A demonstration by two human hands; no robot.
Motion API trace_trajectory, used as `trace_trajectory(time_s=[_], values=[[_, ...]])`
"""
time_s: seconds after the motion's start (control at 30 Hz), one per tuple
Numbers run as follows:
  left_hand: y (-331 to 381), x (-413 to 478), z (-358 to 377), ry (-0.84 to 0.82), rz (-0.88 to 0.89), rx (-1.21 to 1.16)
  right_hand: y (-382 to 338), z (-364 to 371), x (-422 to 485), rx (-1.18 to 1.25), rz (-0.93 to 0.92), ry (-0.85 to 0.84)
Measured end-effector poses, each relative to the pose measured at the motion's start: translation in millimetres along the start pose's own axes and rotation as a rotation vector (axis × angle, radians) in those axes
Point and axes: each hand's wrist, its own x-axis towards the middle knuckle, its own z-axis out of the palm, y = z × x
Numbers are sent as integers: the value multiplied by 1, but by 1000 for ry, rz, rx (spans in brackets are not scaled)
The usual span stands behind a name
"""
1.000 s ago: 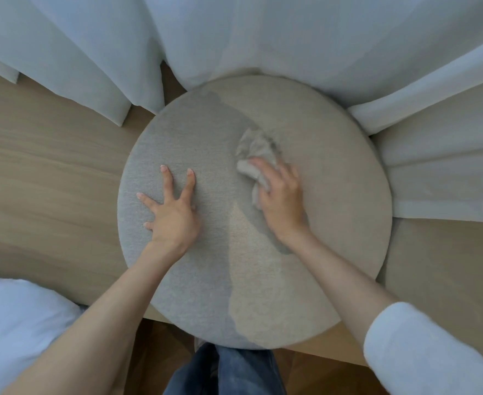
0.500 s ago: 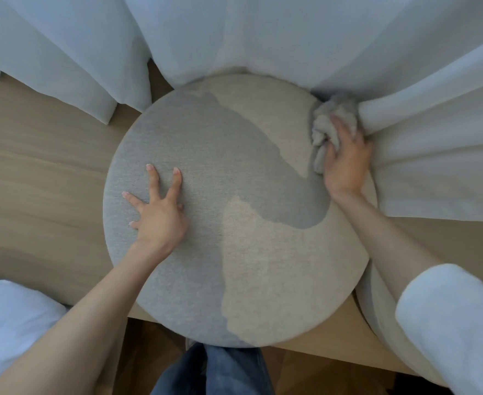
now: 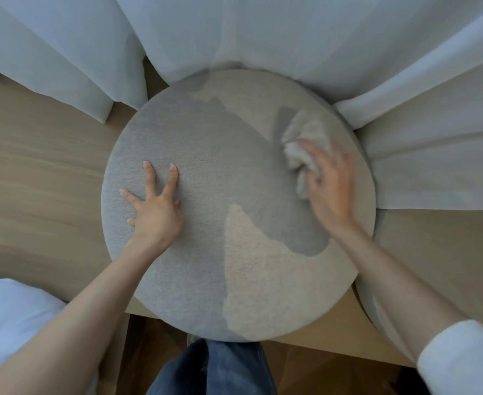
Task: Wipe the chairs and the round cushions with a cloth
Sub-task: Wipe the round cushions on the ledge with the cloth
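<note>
Wiping in progress on the round cushion (image 3: 206, 143), far right side: right hand (image 3: 330, 186) presses the cloth (image 3: 303, 135), grip blurred, cannot tell; left hand (image 3: 157, 213) splayed flat, steadying. Next pass likely needs sweeping nearward.

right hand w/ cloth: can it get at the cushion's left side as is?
Probably only partly: the left hand lies spread flat on that part of the cushion, so the right hand and cloth would meet it.
</note>
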Motion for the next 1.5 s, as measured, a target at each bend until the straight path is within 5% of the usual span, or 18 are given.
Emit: trace_trajectory(time_s=[0.13,0.43,0.57,0.8,1.07,1.37,1.5], values=[[-2,1,2,13,22,22,42,-13,20,-111,210,29],[-4,2,-2,11,27,15,-96,65,-81,167,-20,-179],[-3,0,-2,22,30,-40,-51,32,-59,135,-77,-137],[-5,-24,19,91,152,-46,25,-6,-10,-36,233,81],[-10,-25,16,22,232,95,-97,67,-111,221,-48,-203],[0,-39,29,71,305,156,31,-19,-35,-125,211,64],[8,-43,41,46,341,186,17,-2,-43,-1,258,47]])
